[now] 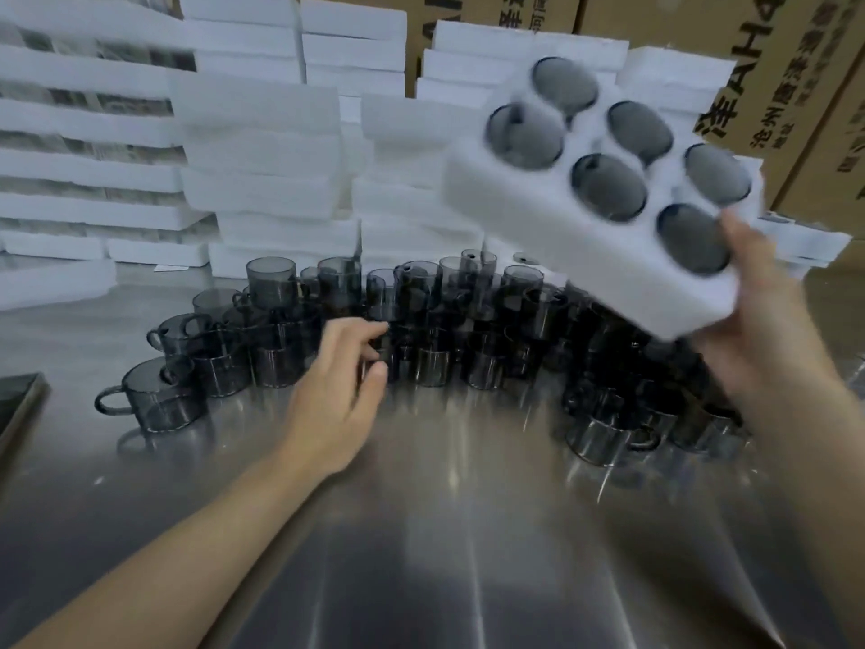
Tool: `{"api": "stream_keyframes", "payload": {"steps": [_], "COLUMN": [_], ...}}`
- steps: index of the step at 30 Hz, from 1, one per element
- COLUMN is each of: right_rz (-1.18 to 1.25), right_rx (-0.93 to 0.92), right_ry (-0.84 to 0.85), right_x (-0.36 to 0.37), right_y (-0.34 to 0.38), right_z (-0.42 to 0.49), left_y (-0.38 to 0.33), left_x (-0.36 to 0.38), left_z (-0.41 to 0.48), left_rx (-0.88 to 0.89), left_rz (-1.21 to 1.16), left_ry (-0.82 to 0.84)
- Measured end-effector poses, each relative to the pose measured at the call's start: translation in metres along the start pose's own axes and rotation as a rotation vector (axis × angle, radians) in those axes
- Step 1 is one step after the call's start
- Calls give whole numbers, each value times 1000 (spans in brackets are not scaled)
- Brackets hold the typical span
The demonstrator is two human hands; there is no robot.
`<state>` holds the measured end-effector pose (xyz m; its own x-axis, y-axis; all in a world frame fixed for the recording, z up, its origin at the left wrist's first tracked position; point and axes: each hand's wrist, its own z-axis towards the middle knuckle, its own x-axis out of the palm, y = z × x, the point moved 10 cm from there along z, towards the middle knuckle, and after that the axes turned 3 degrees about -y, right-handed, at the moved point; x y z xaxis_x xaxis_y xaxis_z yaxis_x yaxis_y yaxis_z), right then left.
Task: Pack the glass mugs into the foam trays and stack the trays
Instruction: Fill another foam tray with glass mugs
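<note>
A white foam tray [552, 227] with several smoky glass mugs in its round pockets hangs tilted in the air at the upper right. My right hand [767, 320] grips its near right corner, thumb on top beside a pocket. My left hand [341, 386] reaches over the steel table [421, 531] toward a crowd of loose grey glass mugs [421, 320], fingers loosely curled right at the front mugs; whether they touch one is unclear. A single mug [154, 395] stands at the left of the group.
Stacks of white foam trays [262, 156] rise behind the mugs at the back and left. Brown cardboard boxes [805, 86] stand at the back right. A dark flat object [18, 405] lies at the table's left edge.
</note>
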<state>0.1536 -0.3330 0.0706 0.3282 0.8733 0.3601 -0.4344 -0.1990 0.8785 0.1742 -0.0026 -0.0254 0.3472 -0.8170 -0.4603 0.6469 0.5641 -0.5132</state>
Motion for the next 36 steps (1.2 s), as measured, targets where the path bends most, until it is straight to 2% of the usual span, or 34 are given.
{"api": "stream_keyframes", "payload": {"steps": [4,8,13,18,22,24,26,28,30,32,36], "right_rz": [-82,-229,-415,-446,-403,-545,-704,-865,-1067,-1066,-1147], "right_rx": [183,239,291,379,370,357,346,296,121,-56,-557], "right_ry": [-266,-299,-365,-225,-203,-118,-149,-166,-137,-68,241], "right_x": [-45,-67,-76,-69,-83,-82,-90,-80,-43,14,157], "right_y": [-4,-28,-70,-121,-130,-137,-141,-129,-98,-70,-35], "right_z": [85,165,219,246,267,269,272,265,261,252,225], "left_y": [5,11,12,15,17,17,16,16,15,14,13], "left_x": [25,29,32,36,37,38,38,38,38,38,38], "left_z": [2,3,8,8,8,8,8,9,10,9,9], "left_rx": [51,11,11,47,41,39,35,23,20,17,15], "left_rz": [191,189,173,145,168,171,175,178,187,194,197], "left_ry": [147,176,163,158,171,181,189,195,197,204,217]}}
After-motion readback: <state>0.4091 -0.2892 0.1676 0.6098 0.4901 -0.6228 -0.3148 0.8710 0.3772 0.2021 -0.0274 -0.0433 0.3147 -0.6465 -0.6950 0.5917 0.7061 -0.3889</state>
